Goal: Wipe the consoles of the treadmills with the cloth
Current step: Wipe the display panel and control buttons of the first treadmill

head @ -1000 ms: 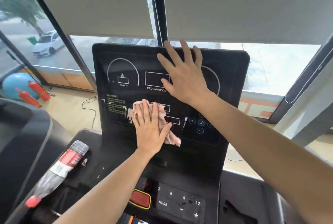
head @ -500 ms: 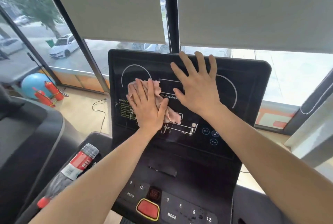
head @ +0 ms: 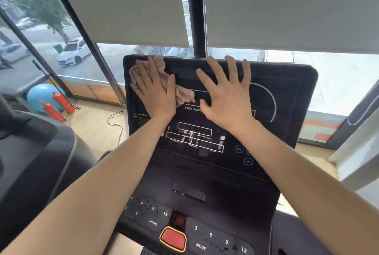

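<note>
Both hands lay flat on the treadmill console [head: 287, 94].

The left hand [head: 152, 92] pressed the pinkish cloth [head: 184, 95] against the panel's upper left corner, fingers spread flat over it rather than gripping, cloth bunching out past fingertips and thumb. The right hand [head: 227, 98] rested just beside, fingers splayed wide, holding nothing.

Both hands [head: 155, 92] [head: 227, 98] flat, fingers spread, arms outstretched.

Blue ball [head: 42, 94], red extinguishers [head: 61, 106], white car [head: 73, 51].
</note>
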Tool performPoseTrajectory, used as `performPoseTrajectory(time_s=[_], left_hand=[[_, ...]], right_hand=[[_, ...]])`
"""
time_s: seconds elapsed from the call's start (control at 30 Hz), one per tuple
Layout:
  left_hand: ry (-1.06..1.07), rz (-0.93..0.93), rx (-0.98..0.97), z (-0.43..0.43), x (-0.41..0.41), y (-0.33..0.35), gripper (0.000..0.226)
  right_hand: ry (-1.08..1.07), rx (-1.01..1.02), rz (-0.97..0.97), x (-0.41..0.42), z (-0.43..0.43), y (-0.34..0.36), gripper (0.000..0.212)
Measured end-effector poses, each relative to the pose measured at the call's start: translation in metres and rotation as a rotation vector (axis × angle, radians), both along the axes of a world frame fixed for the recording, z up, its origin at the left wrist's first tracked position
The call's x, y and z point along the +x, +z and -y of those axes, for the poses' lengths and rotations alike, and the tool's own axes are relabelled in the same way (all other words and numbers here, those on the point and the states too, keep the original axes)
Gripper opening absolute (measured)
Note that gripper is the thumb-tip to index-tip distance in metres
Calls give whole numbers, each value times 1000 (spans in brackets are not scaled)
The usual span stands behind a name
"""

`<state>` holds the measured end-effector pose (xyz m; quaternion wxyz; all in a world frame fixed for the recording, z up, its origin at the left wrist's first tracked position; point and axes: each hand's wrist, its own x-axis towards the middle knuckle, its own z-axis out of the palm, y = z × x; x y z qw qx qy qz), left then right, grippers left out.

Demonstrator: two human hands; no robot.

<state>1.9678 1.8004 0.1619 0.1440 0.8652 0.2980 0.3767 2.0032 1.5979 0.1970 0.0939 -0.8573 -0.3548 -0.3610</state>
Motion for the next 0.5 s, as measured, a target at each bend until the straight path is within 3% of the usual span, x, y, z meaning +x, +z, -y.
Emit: performPoseTrajectory(time_s=[0.33, 0.5], left_hand=[[50, -129, -239, 29, -78, -131, 83], [22, -190, -263, 28, -95, -147, 88]], right_hand=[[-2, 21, -8, -3, -2, -1, 67], [-4, 1, -12, -2, -1, -2, 67]])
